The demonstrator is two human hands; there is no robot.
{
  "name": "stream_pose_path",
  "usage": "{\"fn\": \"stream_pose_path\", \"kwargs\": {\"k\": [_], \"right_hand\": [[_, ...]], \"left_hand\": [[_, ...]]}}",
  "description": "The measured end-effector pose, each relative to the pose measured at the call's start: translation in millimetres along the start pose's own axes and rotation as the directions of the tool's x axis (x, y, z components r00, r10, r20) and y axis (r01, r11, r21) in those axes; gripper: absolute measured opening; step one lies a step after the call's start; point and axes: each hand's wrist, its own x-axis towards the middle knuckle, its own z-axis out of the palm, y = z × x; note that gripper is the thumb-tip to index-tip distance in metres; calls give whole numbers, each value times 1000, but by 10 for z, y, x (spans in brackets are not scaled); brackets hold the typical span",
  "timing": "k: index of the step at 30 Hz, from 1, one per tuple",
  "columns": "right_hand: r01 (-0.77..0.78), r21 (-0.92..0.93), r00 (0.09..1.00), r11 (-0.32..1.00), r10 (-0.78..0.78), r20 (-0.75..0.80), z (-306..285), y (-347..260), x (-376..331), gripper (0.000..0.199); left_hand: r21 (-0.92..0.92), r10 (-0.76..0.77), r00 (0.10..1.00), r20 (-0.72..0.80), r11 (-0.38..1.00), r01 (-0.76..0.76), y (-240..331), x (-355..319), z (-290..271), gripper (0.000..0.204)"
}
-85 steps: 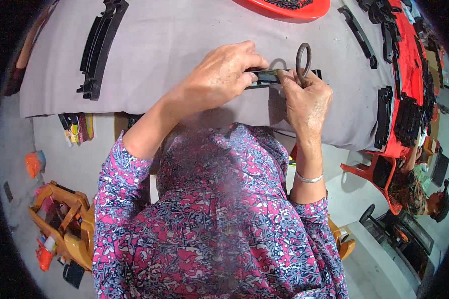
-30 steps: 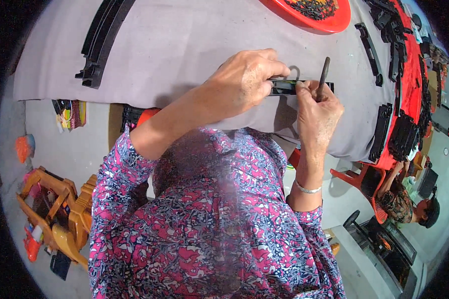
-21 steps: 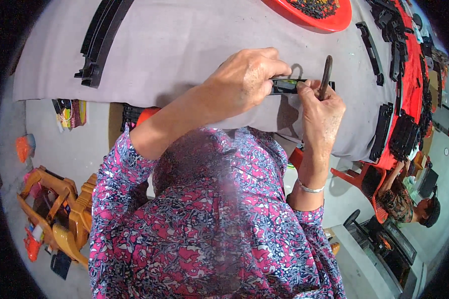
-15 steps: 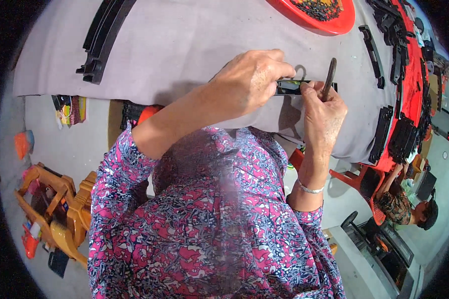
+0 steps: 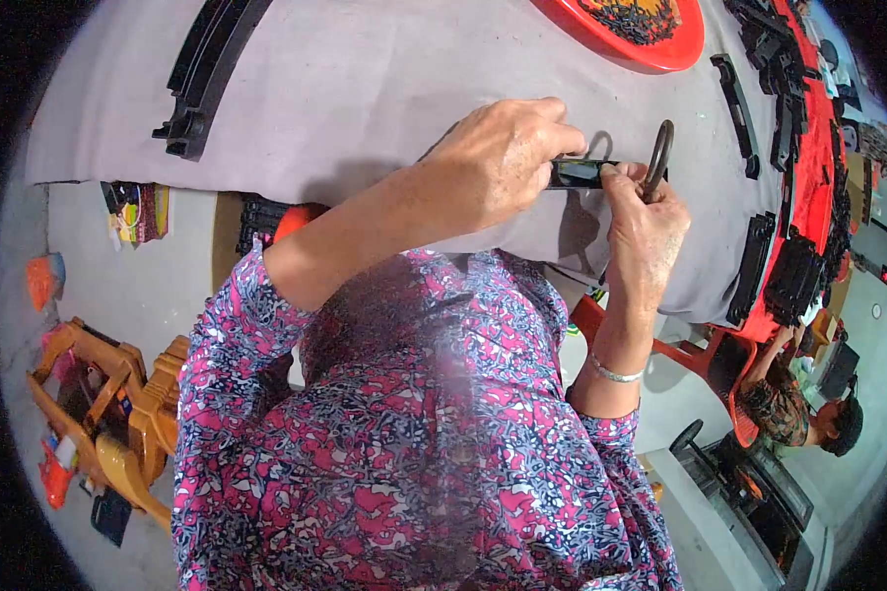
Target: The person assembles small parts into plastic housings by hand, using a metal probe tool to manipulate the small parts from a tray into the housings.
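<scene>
A narrow, glossy black plastic piece [image 5: 578, 174] is held level above the cloth-covered table, one end in each hand. My left hand [image 5: 503, 158] is closed around its left end, and the fingers hide that part. My right hand [image 5: 648, 225] pinches the other end with the thumb on top. A dark, bent rod-like loop [image 5: 663, 153] rises from the fingers of my right hand; its lower part is hidden there, so its kind is unclear.
A red bowl [image 5: 650, 61] of small black pieces stands at the far side. Long black plastic strips [image 5: 207, 84] lie at left, another strip [image 5: 736, 113] at right. Black parts [image 5: 796, 276] are heaped on red cloth. Beyond, a person [image 5: 788, 404] sits by a red chair.
My right hand has shifted slightly right, and the bent rod has turned to show more of its loop. The black piece has tilted a little. My left hand has barely moved.
</scene>
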Motion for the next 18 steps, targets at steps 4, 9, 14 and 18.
{"fn": "stream_pose_path", "kwargs": {"k": [4,9,14,18], "right_hand": [[47,-50,999,998,-47,6,3,3,19,13],[55,-133,998,990,-59,-26,23,27,39,15],[92,-201,995,975,-99,-25,29,27,23,16],[104,-192,993,976,-113,-39,61,10,-9,19]], "left_hand": [[-10,-9,1000,-2,1000,9,25,7,-16,29],[-21,18,1000,-17,1000,-18,-37,3,9,28],[-8,40,999,-14,999,-40,-16,35,-7,27],[4,27,1000,-8,1000,-27,-36,24,2,27]]}}
